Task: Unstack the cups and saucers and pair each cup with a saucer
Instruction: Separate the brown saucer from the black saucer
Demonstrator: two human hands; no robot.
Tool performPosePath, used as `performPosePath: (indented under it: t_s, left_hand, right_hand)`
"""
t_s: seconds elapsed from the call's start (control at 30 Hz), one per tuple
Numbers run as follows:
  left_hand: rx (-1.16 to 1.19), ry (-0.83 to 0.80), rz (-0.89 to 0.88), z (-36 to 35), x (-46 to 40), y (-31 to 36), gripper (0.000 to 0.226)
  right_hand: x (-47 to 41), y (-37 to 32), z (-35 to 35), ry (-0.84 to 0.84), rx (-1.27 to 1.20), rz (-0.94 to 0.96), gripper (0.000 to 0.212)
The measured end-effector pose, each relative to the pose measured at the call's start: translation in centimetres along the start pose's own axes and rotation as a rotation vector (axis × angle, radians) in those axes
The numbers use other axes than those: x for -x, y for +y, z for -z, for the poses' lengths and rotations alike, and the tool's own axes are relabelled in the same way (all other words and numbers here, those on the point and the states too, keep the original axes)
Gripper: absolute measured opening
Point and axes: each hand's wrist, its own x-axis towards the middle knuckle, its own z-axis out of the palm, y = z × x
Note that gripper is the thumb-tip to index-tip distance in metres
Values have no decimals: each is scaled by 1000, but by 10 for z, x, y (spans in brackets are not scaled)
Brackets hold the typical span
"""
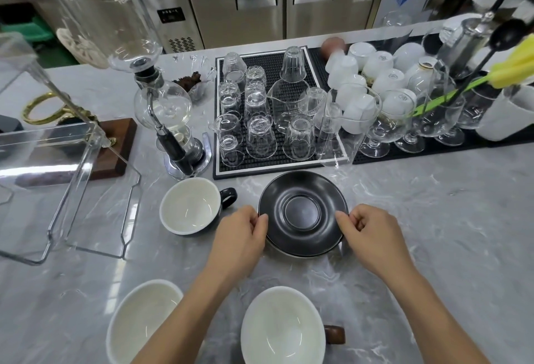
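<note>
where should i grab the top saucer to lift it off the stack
Take the top saucer by its thin raised rim, at opposite left and right edges, where the left hand and right hand already pinch it. It lies flat on the saucers beneath, so only the overhanging rim gives a grip; lifting straight up looks safest.

Both hands were on the black saucer stack (302, 213) mid-counter: left hand (242, 236) pinched its left rim, right hand (372, 233) pinched its right rim. Three white-lined cups sat apart on the marble counter (433, 219): black-handled cup (192, 205) left of the stack, brown-handled cup (284, 327) and another cup (143, 320) at the near edge.
</note>
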Motion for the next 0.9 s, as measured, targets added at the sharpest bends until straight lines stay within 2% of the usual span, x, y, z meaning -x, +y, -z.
performPosePath:
  t_s: [0.9]
  left_hand:
    - [58,1,-22,-4,0,-4,39]
  right_hand:
    - [-1,3,-6,7,-21,36,40]
